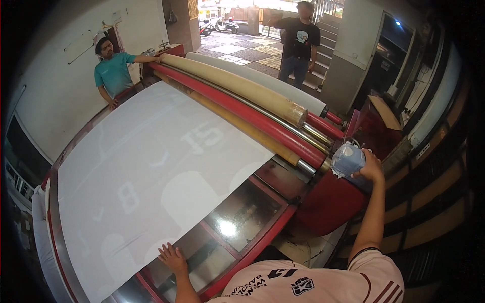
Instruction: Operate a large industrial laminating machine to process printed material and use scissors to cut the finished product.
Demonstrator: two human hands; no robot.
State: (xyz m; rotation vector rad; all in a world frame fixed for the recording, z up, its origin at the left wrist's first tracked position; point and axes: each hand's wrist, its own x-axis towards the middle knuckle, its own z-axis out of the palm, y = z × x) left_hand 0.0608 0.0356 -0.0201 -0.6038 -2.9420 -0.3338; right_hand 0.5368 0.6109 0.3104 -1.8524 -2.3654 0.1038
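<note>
My left hand has its fingers spread at the near right edge of a large white sheet with faint printed shapes, over the metal bed of a red machine. My right hand grips a pale blue cloth-covered lump at the right end of the machine's rollers. Whether the lump is fixed to the machine, and what lies under the cloth, I cannot tell. The rollers include a red one, a yellow one, a cream roll and steel bars.
A person in teal at the far left end rests a hand on the rollers. Another person in a black T-shirt stands beyond the machine near stairs. A red housing is on the right, with a doorway behind.
</note>
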